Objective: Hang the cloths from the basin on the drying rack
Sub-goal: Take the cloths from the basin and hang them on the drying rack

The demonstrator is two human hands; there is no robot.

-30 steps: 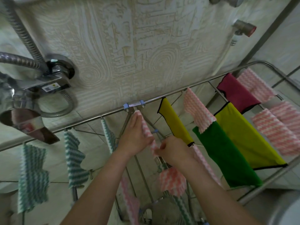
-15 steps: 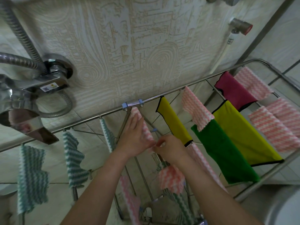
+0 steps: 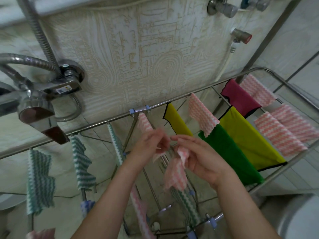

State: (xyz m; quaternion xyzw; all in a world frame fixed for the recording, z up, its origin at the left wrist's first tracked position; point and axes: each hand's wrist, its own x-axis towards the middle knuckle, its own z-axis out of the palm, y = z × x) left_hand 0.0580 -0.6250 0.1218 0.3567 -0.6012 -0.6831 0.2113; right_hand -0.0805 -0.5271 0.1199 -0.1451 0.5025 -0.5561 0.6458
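**A:** Holding anything, those two hands?

**B:** Both are on one pink cloth (image 3: 174, 171). The left hand (image 3: 151, 145) has its fingers curled round the upper part. The right hand (image 3: 200, 159), just beside it, pinches a bunch of the same cloth between thumb and fingers. The left fingers are blurred, so I cannot tell the exact grip.

**A:** Where is that cloth?

**B:** Over the middle of the rack (image 3: 160, 104). One narrow end reaches up to the far rail, just below two blue clips (image 3: 132, 111). The rest hangs down from the hands between the inner bars.

**A:** What else hangs there?

**B:** On the left, three teal cloths (image 3: 39, 180) droop from the far rail, well apart from the hands. The right wing holds a narrow yellow cloth (image 3: 176, 121), a green cloth (image 3: 229, 152) and a wide yellow cloth (image 3: 250, 140) beside it. A magenta cloth (image 3: 240, 97) sits at the far end. Several striped cloths (image 3: 278, 135) in pink and white are spread among them. More cloths hang on lower bars near the person.

**A:** And behind?

**B:** A patterned wall (image 3: 138, 49). A chrome tap (image 3: 43, 100) and its hose (image 3: 39, 31) are at the far left, and a valve (image 3: 241, 36) is at the far right.
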